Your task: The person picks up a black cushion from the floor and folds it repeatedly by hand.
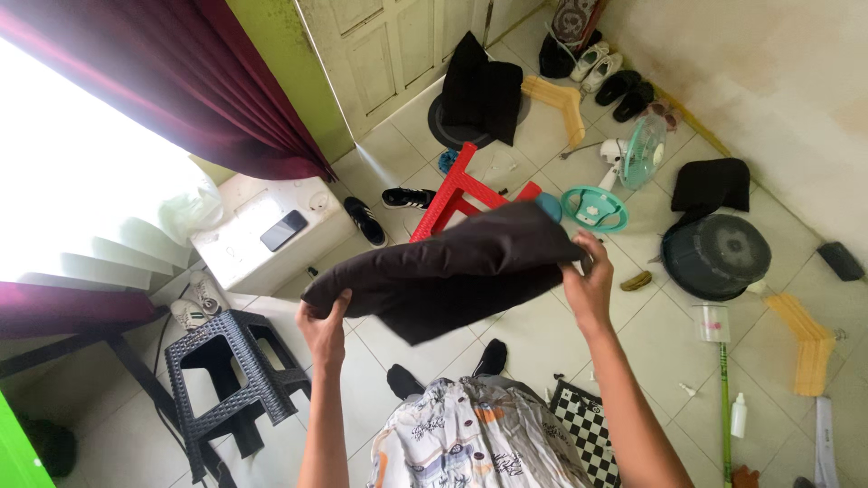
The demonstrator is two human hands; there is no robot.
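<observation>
The person's forearms are bare, with no sleeves, and the left hand (324, 327) and right hand (588, 287) wear no gloves. Near the bottom edge shows a pale patterned shirt (470, 438); both feet wear black socks (493, 359).

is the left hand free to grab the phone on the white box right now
Probably not: the left hand grips the dark cloth, and the phone lies apart, up and to its left.

A phone (283, 229) lies on a low cabinet (262, 244) at left. Near it stands a woven stool (237, 370). Right of the cabinet lies an overturned stool (457, 194); far right, a basin (716, 256).
</observation>
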